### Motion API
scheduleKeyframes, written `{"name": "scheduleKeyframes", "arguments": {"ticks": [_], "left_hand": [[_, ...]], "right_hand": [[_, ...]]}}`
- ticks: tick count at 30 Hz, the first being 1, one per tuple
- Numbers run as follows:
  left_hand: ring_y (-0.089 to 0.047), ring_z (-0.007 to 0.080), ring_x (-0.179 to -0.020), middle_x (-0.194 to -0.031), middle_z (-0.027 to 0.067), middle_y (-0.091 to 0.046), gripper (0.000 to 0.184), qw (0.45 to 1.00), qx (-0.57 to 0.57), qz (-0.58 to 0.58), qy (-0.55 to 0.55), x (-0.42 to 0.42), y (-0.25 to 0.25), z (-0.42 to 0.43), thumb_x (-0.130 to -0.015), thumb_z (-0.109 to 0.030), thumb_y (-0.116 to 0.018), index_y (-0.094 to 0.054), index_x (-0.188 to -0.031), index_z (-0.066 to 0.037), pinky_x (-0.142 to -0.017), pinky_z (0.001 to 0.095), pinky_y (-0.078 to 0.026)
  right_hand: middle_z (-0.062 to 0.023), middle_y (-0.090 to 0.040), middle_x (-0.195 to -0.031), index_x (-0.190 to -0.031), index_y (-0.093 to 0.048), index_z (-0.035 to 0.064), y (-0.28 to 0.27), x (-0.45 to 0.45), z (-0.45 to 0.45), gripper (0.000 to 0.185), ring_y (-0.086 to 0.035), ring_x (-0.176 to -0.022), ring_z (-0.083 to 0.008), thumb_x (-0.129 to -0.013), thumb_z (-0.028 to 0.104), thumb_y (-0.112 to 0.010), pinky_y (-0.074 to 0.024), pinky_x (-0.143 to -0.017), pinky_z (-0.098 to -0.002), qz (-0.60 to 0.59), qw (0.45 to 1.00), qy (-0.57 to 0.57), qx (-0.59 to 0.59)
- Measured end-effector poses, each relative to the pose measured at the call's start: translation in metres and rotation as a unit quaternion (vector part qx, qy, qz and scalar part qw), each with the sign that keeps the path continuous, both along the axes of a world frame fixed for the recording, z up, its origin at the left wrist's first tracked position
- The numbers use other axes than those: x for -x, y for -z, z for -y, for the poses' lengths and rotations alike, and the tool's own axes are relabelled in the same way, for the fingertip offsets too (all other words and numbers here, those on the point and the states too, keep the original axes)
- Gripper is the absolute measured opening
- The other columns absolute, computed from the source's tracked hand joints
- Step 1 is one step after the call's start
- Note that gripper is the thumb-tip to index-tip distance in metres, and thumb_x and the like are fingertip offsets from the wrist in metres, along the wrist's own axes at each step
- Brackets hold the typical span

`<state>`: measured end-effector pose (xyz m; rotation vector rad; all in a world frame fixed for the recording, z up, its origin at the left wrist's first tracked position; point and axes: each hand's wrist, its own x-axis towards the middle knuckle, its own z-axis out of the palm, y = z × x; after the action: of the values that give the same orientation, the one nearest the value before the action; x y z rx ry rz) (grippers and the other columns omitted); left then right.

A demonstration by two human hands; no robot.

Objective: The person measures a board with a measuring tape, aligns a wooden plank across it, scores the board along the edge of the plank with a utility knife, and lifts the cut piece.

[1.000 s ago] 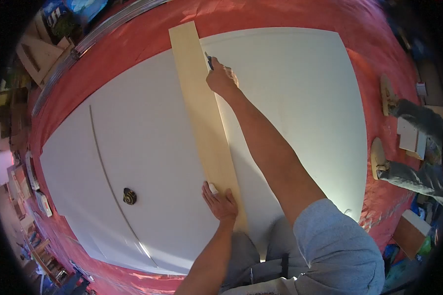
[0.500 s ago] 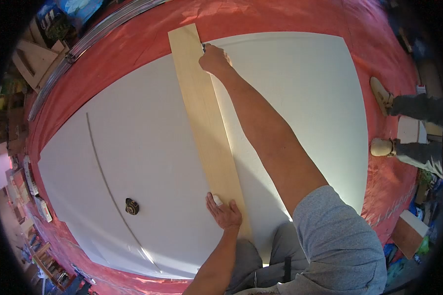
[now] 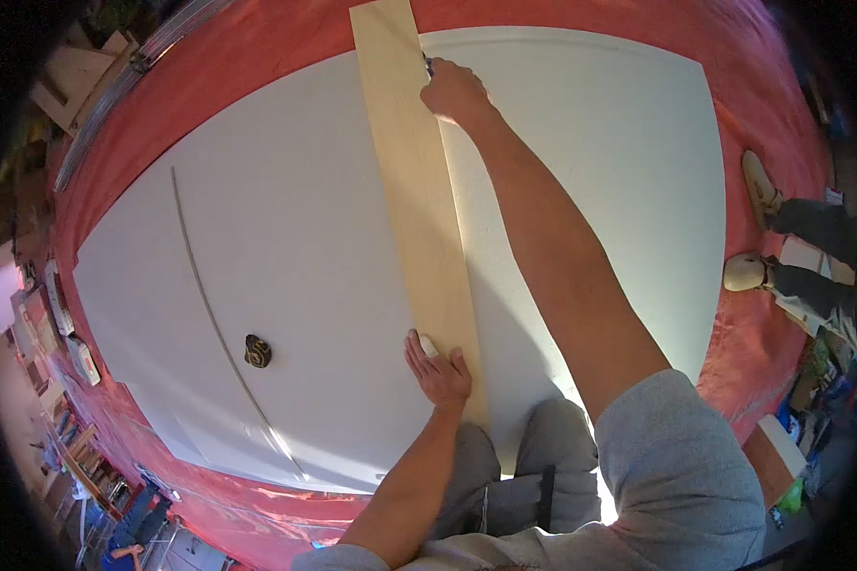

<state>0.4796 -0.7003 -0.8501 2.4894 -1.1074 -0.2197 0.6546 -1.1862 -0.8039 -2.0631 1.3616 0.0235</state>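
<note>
A long pale wooden board [image 3: 414,205] lies across a large white sheet [image 3: 295,247]. My left hand [image 3: 440,374] rests flat on the near part of the board, fingers spread, with a white wrap round one finger. My right hand [image 3: 455,93] is closed in a fist at the board's right edge, towards its far end. It grips a small dark tool [image 3: 428,67] that looks like a utility knife; most of it is hidden in the fist. A black and yellow tape measure [image 3: 257,350] sits on the sheet, left of the board.
A thin strip [image 3: 203,295] lies along the sheet's left side. Red covering [image 3: 286,57] surrounds the sheet. Another person's shoes [image 3: 747,272] stand at the right edge. Metal rails [image 3: 114,114] lie at the far left, and a person in blue [image 3: 124,552] is at the lower left.
The camera view has shifted, so the sheet and board appear higher. My right hand has slid a little towards me along the board's edge. My left hand still presses on the board.
</note>
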Motion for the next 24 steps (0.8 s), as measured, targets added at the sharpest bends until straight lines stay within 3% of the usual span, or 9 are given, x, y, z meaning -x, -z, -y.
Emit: {"name": "scheduleKeyframes", "arguments": {"ticks": [4,6,10,12,13,16,18,21,24], "left_hand": [[-0.024,0.0536,-0.155,-0.167,0.0331,-0.023,0.071,0.999,-0.047,-0.009,0.023,0.000,0.004,-0.008,-0.110,-0.040,-0.045,-0.023,-0.151,0.014,-0.128,0.0642,-0.020],[-0.030,0.0509,-0.154,-0.165,0.0331,-0.030,0.058,0.998,-0.057,-0.037,-0.020,0.001,-0.001,-0.002,-0.110,-0.041,-0.048,-0.042,-0.134,0.011,-0.126,0.0643,-0.025],[-0.027,0.0505,-0.156,-0.166,0.0337,-0.029,0.064,0.994,-0.100,-0.039,-0.021,0.001,0.002,-0.006,-0.109,-0.043,-0.049,-0.041,-0.139,0.014,-0.127,0.0635,-0.023],[-0.018,0.0509,-0.158,-0.168,0.0340,-0.024,0.061,0.984,-0.148,-0.104,-0.007,-0.002,0.000,-0.007,-0.109,-0.043,-0.046,-0.055,-0.114,0.016,-0.129,0.0615,-0.017],[-0.018,0.0520,-0.157,-0.167,0.0357,-0.025,0.059,0.990,-0.109,-0.090,-0.008,-0.002,0.006,-0.009,-0.108,-0.041,-0.049,-0.058,-0.121,0.017,-0.129,0.0611,-0.017],[-0.025,0.0547,-0.155,-0.167,0.0349,-0.026,0.049,1.000,-0.020,0.006,0.010,-0.003,0.007,-0.006,-0.105,-0.035,-0.057,-0.054,-0.115,0.013,-0.128,0.0638,-0.022],[-0.025,0.0560,-0.154,-0.167,0.0360,-0.026,0.047,0.999,-0.033,-0.026,-0.009,0.000,-0.002,0.000,-0.105,-0.032,-0.058,-0.052,-0.116,0.013,-0.127,0.0649,-0.021],[-0.024,0.0559,-0.155,-0.167,0.0367,-0.025,0.047,0.984,-0.150,-0.097,-0.031,-0.007,-0.006,-0.004,-0.106,-0.034,-0.055,-0.047,-0.119,0.011,-0.127,0.0658,-0.021],[-0.024,0.0547,-0.156,-0.167,0.0366,-0.025,0.051,0.998,-0.032,-0.052,0.009,0.004,0.009,-0.009,-0.107,-0.034,-0.054,-0.046,-0.128,0.012,-0.127,0.0658,-0.020]], "right_hand": [[-0.0283,-0.071,-0.127,-0.142,-0.058,0.0028,-0.008,0.019,-0.030,0.053,-0.068,-0.119,-0.0461,-0.091,0.015,-0.057,-0.0535,-0.103,-0.0563,-0.010,0.999,0.013,-0.028],[-0.0296,-0.070,-0.125,-0.146,-0.056,0.0042,-0.015,0.029,-0.046,0.057,-0.068,-0.118,-0.0469,-0.089,0.013,-0.057,-0.0534,-0.103,-0.0567,-0.015,0.999,0.004,-0.034],[-0.0323,-0.070,-0.121,-0.149,-0.051,0.0034,-0.014,0.047,-0.072,0.060,-0.068,-0.114,-0.0496,-0.090,0.014,-0.056,-0.0535,-0.101,-0.0595,-0.016,0.999,-0.011,-0.027],[-0.0321,-0.072,-0.117,-0.155,-0.050,0.0078,0.004,0.058,-0.089,0.066,-0.069,-0.110,-0.0503,-0.089,0.010,-0.052,-0.0534,-0.099,-0.0594,0.033,0.999,0.005,-0.029],[-0.0306,-0.073,-0.114,-0.155,-0.049,0.0091,-0.003,0.062,-0.097,0.066,-0.070,-0.107,-0.0505,-0.090,0.010,-0.052,-0.0542,-0.098,-0.0587,0.005,1.000,-0.010,-0.012],[-0.0298,-0.074,-0.113,-0.156,-0.048,0.0086,-0.019,0.077,-0.121,0.064,-0.071,-0.105,-0.0499,-0.092,0.010,-0.050,-0.0547,-0.097,-0.0585,-0.058,0.997,-0.005,-0.048],[-0.0292,-0.074,-0.112,-0.158,-0.045,0.0092,-0.024,0.091,-0.132,0.065,-0.071,-0.104,-0.0489,-0.094,0.010,-0.050,-0.0555,-0.095,-0.0582,-0.068,0.996,-0.014,-0.061],[-0.0295,-0.075,-0.098,-0.159,-0.042,0.0068,-0.027,0.100,-0.150,0.065,-0.075,-0.099,-0.0455,-0.095,0.013,-0.052,-0.0597,-0.087,-0.0557,-0.029,0.995,-0.028,-0.090],[-0.0301,-0.075,-0.101,-0.163,-0.039,0.0125,-0.021,0.113,-0.161,0.069,-0.075,-0.101,-0.0464,-0.095,0.014,-0.053,-0.0594,-0.089,-0.0563,-0.033,0.993,0.012,-0.109]]}}
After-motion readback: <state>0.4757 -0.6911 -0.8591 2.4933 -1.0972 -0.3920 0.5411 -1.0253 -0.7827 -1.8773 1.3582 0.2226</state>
